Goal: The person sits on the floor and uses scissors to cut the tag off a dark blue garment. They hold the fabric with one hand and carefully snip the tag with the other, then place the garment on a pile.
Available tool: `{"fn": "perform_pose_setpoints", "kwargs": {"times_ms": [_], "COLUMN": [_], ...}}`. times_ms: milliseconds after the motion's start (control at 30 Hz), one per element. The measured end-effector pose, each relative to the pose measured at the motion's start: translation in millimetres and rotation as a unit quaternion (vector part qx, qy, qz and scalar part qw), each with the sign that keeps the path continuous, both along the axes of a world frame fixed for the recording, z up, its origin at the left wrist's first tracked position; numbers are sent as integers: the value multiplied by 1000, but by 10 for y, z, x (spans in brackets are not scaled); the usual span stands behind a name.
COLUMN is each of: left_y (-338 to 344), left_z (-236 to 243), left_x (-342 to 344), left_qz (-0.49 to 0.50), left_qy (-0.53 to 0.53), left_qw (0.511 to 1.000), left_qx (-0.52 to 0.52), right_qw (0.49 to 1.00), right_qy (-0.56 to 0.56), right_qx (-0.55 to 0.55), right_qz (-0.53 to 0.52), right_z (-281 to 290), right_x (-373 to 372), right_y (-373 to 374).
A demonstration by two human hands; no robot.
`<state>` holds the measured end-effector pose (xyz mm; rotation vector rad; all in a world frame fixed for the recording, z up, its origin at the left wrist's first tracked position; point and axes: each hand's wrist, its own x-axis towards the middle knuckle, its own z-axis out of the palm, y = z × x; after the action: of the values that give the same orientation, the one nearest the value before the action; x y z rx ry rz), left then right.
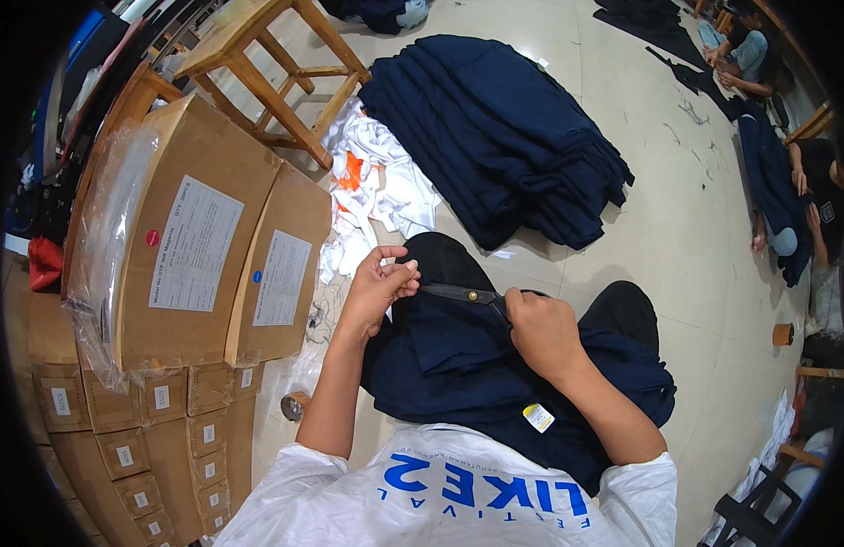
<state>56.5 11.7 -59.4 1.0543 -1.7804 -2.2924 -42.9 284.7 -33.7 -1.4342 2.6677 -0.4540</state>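
A dark navy garment (477, 378) lies bunched across my lap and over my legs, with a small white and yellow label (538, 417) on it. My right hand (542, 335) is wrapped round the handles of black scissors (449, 291). Their blades point left, toward the fingertips of my left hand (383, 284). The left thumb and fingers are pinched together just above the garment's left edge; whatever they hold is too small to make out. From this view I cannot tell whether the blades touch anything.
Ahead on the floor sits a tall stack of folded navy garments (495, 137), beside crumpled white cloth (376, 173). A wooden stool (249, 68) and large cardboard boxes (190, 246) stand at left. Two people (746, 55) (818, 187) handle dark cloth at far right.
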Motion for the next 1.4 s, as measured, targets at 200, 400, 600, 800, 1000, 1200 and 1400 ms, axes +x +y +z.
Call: {"fn": "perform_pose_setpoints", "kwargs": {"times_ms": [200, 400, 600, 800, 1000, 1200, 1400], "left_y": [-65, -318, -136, -66, -351, -1359, -979], "left_z": [2, 85, 232, 335, 227, -655, -898], "left_x": [19, 186, 238, 349, 546, 1160, 1056], "left_qz": [-3, -72, -88, -95, -74, -18, 0], "left_qy": [6, 1, 28, 34, 23, -105, -97], "left_qw": [1000, 991, 989, 991, 990, 951, 854], "left_qx": [1, -111, -115, -91, -120, -291, -512], "right_qw": [1000, 984, 937, 897, 830, 822, 779], "right_qy": [-16, -167, -300, -393, -516, -501, -552], "right_qx": [-1, -26, -130, -184, -197, -236, -267], "right_qz": [-10, -46, -125, -84, -77, -134, -133], "right_z": [-42, 99, -55, -468, -742, -678, -830], "right_x": [3, -158, -280, -270, -100, -77, -105], "right_y": [25, 168, 40, -458, -633, -604, -543]}}
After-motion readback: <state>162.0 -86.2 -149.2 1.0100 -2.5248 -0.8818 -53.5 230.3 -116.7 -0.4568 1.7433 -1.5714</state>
